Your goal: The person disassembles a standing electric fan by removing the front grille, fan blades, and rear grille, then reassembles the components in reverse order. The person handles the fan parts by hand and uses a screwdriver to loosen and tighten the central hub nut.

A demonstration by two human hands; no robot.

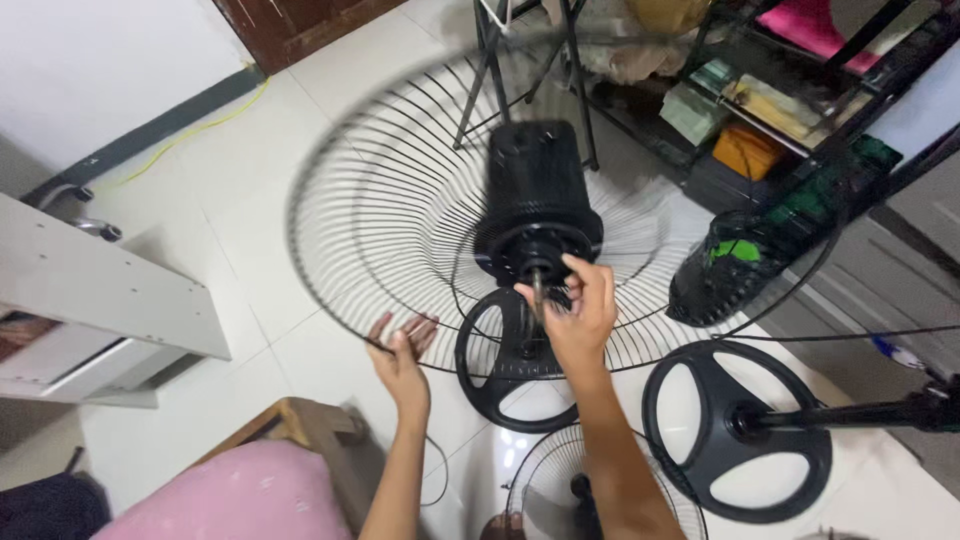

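Note:
A black fan motor housing (537,185) stands in front of me with its shaft (538,290) pointing toward me. A large round wire guard (345,215) sits around the motor, blurred by motion. My right hand (578,310) is at the motor's hub, fingers pinched by the shaft. My left hand (402,352) is spread open at the guard's lower rim, touching the wire. Under my hands sits a round black fan base (490,375).
A second black round base with a pole (735,430) lies at the right. Another wire guard (545,480) lies on the white tile floor near my feet. A metal shelf with boxes (760,100) stands at the back right, a white cabinet (110,300) at the left, a pink cushion (230,495) below.

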